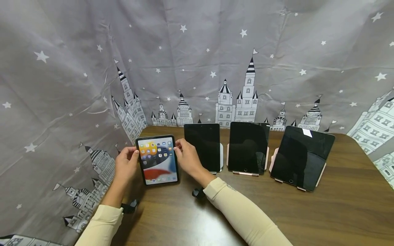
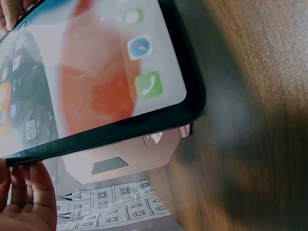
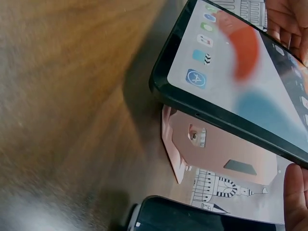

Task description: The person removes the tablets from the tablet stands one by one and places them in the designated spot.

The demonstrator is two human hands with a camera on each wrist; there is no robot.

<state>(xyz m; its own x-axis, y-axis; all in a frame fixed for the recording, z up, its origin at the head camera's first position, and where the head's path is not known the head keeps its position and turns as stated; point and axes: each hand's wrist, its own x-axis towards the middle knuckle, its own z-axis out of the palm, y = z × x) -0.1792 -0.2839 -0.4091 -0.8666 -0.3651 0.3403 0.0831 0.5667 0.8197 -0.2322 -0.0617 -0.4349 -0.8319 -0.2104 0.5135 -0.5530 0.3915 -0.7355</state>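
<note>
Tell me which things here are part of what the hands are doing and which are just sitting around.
In hand: lit tablet, held by left hand and right hand; pink stand beneath it.

Sitting around: three dark tablets on stands, wooden table, starred curtain.

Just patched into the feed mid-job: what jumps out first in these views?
The lit small tablet with colourful app icons stands out at the table's left end, held at its side edges by the left hand and right hand over a pink stand. To its right, three dark-screened tablets lean on stands in a row on the brown wooden table, before a grey star-and-castle curtain.
</note>
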